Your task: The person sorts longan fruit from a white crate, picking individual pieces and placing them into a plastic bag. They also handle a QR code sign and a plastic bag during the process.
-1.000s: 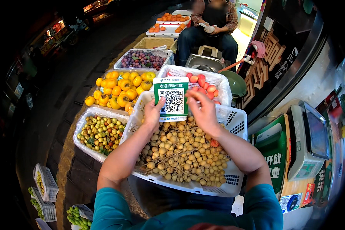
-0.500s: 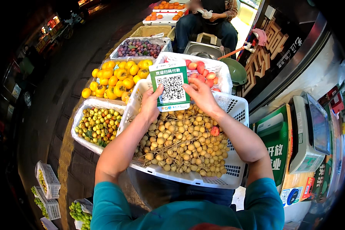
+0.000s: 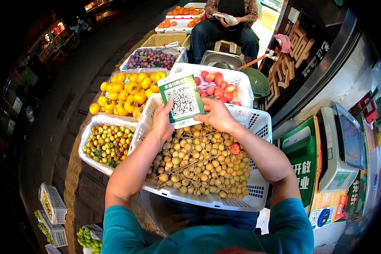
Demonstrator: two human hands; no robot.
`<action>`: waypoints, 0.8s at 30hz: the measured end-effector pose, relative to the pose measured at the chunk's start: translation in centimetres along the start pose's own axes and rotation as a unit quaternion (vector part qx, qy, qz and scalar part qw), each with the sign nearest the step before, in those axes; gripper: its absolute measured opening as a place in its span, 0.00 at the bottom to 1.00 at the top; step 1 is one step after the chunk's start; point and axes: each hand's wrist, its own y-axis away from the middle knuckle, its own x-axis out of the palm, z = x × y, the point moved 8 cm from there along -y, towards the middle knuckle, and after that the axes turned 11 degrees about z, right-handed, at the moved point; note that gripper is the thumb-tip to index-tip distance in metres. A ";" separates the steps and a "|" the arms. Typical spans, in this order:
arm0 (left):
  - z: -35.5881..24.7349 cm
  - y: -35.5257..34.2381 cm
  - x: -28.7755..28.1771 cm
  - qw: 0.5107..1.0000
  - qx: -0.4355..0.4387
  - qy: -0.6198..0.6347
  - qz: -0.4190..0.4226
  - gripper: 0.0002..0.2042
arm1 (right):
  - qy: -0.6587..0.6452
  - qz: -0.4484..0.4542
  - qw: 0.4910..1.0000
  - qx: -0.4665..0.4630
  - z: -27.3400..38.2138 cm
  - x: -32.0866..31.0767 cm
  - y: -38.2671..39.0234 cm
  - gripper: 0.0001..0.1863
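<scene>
Both hands hold a green and white card with a square code pattern [image 3: 182, 99] upright at the far edge of a white plastic basket [image 3: 258, 127]. My left hand [image 3: 163, 120] grips the card's lower left corner, and my right hand [image 3: 218, 116] holds its lower right side. The basket is full of small tan round fruits on twigs [image 3: 199, 165], with one red fruit [image 3: 235, 148] lying among them at the right.
Around the basket stand trays of green-red small fruits [image 3: 108, 142], yellow-orange fruits [image 3: 129, 91], purple fruits [image 3: 150, 58] and red-pink fruits [image 3: 218, 84]. A person sits on a stool [image 3: 226, 25] beyond. An electronic scale [image 3: 340, 148] and green sign [image 3: 302, 161] are at the right.
The card and both hands have stayed at the basket's far edge; the view has shifted slightly, and the card appears a little more tilted to the left.
</scene>
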 end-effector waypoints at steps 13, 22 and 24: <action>-0.8 0.0 0.5 0.999 0.001 -0.041 0.005 0.17 | -0.063 -0.092 0.994 0.009 -0.5 -2.1 0.2 0.21; -0.6 0.0 1.2 0.999 -0.016 -0.043 0.025 0.16 | -0.091 -0.156 0.983 -0.016 -1.1 -3.7 0.5 0.20; -0.7 0.2 1.5 0.998 -0.020 -0.060 0.020 0.16 | -0.095 -0.166 0.981 -0.025 -0.8 -3.7 0.7 0.19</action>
